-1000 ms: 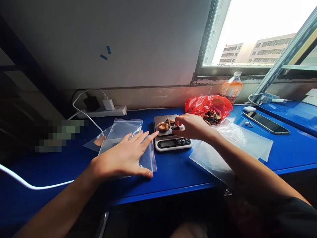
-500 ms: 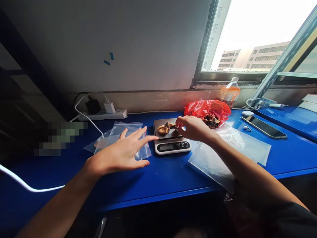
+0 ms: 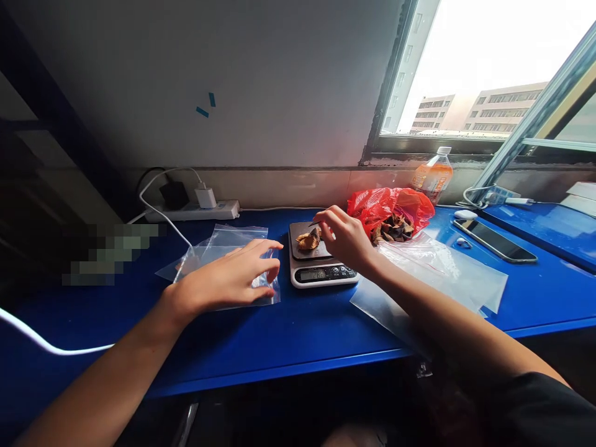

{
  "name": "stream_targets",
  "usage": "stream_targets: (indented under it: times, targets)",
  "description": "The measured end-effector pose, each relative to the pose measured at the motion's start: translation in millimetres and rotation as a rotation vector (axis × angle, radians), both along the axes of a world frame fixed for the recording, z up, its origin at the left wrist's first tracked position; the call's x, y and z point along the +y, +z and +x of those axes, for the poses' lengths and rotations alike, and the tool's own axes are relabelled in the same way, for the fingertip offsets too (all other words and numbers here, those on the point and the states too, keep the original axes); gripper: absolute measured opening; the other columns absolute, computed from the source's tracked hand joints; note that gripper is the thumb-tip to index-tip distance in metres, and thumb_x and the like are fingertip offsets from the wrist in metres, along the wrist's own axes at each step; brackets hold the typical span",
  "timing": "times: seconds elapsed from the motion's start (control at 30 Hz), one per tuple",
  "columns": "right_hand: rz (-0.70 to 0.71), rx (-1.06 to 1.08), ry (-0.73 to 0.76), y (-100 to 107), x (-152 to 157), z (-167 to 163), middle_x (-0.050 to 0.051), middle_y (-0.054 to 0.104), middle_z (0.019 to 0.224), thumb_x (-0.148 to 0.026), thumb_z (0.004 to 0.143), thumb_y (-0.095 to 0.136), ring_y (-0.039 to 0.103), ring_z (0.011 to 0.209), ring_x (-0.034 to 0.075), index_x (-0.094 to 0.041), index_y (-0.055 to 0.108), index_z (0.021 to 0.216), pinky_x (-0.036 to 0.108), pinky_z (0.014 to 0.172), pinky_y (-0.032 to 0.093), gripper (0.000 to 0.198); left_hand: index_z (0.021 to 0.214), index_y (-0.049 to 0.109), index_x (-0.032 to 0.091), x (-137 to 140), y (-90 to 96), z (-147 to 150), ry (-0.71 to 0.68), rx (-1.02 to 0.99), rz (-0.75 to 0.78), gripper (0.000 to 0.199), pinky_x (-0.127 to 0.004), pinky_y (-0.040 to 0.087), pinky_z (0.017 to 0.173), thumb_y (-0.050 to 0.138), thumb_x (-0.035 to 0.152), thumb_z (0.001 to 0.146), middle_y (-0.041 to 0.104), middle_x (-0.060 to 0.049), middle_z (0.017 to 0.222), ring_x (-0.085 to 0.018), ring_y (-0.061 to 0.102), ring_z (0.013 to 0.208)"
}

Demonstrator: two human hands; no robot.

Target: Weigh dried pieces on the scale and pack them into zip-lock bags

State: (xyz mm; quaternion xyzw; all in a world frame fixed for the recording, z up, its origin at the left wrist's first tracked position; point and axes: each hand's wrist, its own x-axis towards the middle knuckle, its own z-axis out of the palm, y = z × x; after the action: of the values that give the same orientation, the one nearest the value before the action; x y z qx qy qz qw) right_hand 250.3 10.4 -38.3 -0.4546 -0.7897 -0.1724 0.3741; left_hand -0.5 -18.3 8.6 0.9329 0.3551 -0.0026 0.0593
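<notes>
A small digital kitchen scale point(image 3: 325, 277) sits on the blue table, its display lit with digits too faint to read surely. Curled brown dried peel point(image 3: 307, 241) rests on its metal plate. Just above the plate, my right hand point(image 3: 345, 239) is closed in a pinch; a thin dark edge of a dried peel piece point(image 3: 316, 223) sticks out from the fingertips. My left hand point(image 3: 237, 273) hovers palm down with fingers apart and slightly bent, holding nothing. Clear zip bags point(image 3: 239, 234) lie beneath it, left of the scale, partly hidden.
Behind my right hand is a red plastic bag point(image 3: 370, 205) with more dried pieces point(image 3: 398, 228), beside an orange-labelled bottle point(image 3: 435, 176). Larger clear bags point(image 3: 460, 276) lie under my right forearm. A phone point(image 3: 496, 239), a power strip point(image 3: 228, 210) and a white cable point(image 3: 60, 349) are around.
My right hand has shifted left and slightly up over the plate, with the thin dark piece showing at its fingertips. My left hand's fingers have curled in from a wider spread.
</notes>
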Motion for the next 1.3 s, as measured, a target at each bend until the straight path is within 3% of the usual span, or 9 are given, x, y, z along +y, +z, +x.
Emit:
stream_targets:
  times: [0.2, 0.3, 0.5, 0.57, 0.67, 0.73, 0.87, 1.07, 1.3]
  targets:
    - [-0.097, -0.192, 0.07, -1.1, -4.9, -5.9, 0.004, 0.068, 0.093, -0.016, 0.092, 0.046, 0.058, 0.08, 0.015, -0.02, 0.067, 0.097, 0.026, 0.066, 0.04, 0.022, 0.091, 0.07, 0.025, -1.8, 0.3, 2.6, -0.082, -0.03, -0.029, 0.02, -0.04, 0.043, 0.104, 0.05, 0.024, 0.09, 0.042, -0.005, 0.145, -0.027, 0.04, 0.133]
    - [-0.076, -0.124, 0.102, 1.8, -6.1, -0.3, 0.007, 0.069, 0.096, -0.023, 0.094, 0.045, 0.056, 0.088, 0.018, -0.018, 0.066, 0.1, 0.029, 0.077, 0.043, 0.022, 0.104, 0.069, 0.029, -2.0, 0.7, 2.6, -0.051, -0.02, -0.031, 0.021, -0.045, 0.037, 0.11, 0.055, 0.035, 0.09, 0.037, -0.004, 0.15, -0.03, 0.031, 0.14]
    - [-0.145, -0.079, 0.106, 0.7, 9.7, 5.3, 0.018, 0.052, 0.13, -0.049, 0.081, 0.064, 0.048, 0.115, 0.028, -0.015, 0.049, 0.134, 0.042, 0.091, 0.043, 0.065, 0.15, 0.025, 0.029, 3.1, -7.3, -1.3, 0.117, 0.06, -0.024, 0.098, -0.061, 0.019, 0.114, 0.069, 0.064, 0.07, 0.014, -0.015, 0.161, -0.038, 0.01, 0.147]
    - [-0.251, -0.138, 0.168, -1.3, 18.4, 3.3, 0.016, 0.056, 0.124, -0.051, 0.082, 0.063, 0.051, 0.11, 0.025, -0.018, 0.055, 0.127, 0.041, 0.088, 0.043, 0.057, 0.152, 0.018, 0.028, 4.4, -9.3, -1.8, 0.125, 0.085, -0.05, 0.104, -0.063, 0.016, 0.114, 0.068, 0.065, 0.069, 0.019, -0.017, 0.159, -0.038, 0.013, 0.146]
    - [-0.346, -0.16, 0.217, -3.4, 26.5, 0.0, 0.01, 0.063, 0.1, -0.048, 0.083, 0.063, 0.055, 0.095, 0.02, -0.017, 0.065, 0.102, 0.034, 0.083, 0.043, 0.037, 0.14, 0.042, 0.03, 4.8, -8.6, -0.9, 0.103, 0.089, -0.066, 0.082, -0.062, 0.02, 0.113, 0.069, 0.062, 0.07, 0.032, -0.014, 0.154, -0.038, 0.02, 0.145]
    - [-0.346, -0.145, 0.199, -4.3, 27.3, -1.6, 0.008, 0.062, 0.091, -0.046, 0.082, 0.065, 0.054, 0.088, 0.019, -0.016, 0.065, 0.091, 0.03, 0.077, 0.042, 0.031, 0.115, 0.061, 0.027, 5.1, -7.3, -0.2, 0.092, 0.08, -0.063, 0.056, -0.059, 0.027, 0.111, 0.071, 0.059, 0.069, 0.036, -0.012, 0.152, -0.039, 0.024, 0.143]
    - [-0.3, -0.138, 0.128, -7.1, 24.4, -2.7, 0.006, 0.06, 0.085, -0.041, 0.083, 0.062, 0.052, 0.077, 0.016, -0.015, 0.061, 0.081, 0.026, 0.068, 0.037, 0.026, 0.083, 0.065, 0.021, 7.7, -6.4, 1.1, 0.08, -0.019, -0.031, 0.039, -0.053, 0.038, 0.105, 0.072, 0.057, 0.069, 0.039, -0.012, 0.15, -0.04, 0.03, 0.139]
    - [-0.271, -0.13, 0.042, -5.7, 16.5, -2.5, 0.003, 0.058, 0.079, -0.04, 0.085, 0.056, 0.044, 0.061, 0.011, -0.017, 0.057, 0.073, 0.026, 0.06, 0.03, 0.026, 0.078, 0.067, 0.02, 12.6, -2.0, 1.9, -0.023, -0.121, -0.035, 0.024, -0.044, 0.042, 0.103, 0.055, 0.037, 0.089, 0.043, -0.012, 0.148, -0.032, 0.032, 0.141]
    - [-0.275, -0.119, 0.242, 8.9, -15.4, -27.9, 0.002, 0.056, 0.076, -0.039, 0.084, 0.057, 0.043, 0.062, 0.01, -0.017, 0.055, 0.073, 0.025, 0.058, 0.027, 0.025, 0.088, 0.069, 0.021, 7.6, -3.7, 3.4, -0.091, -0.409, -0.063, 0.02, -0.046, 0.042, 0.106, 0.057, 0.037, 0.09, 0.04, -0.011, 0.15, -0.031, 0.033, 0.141]
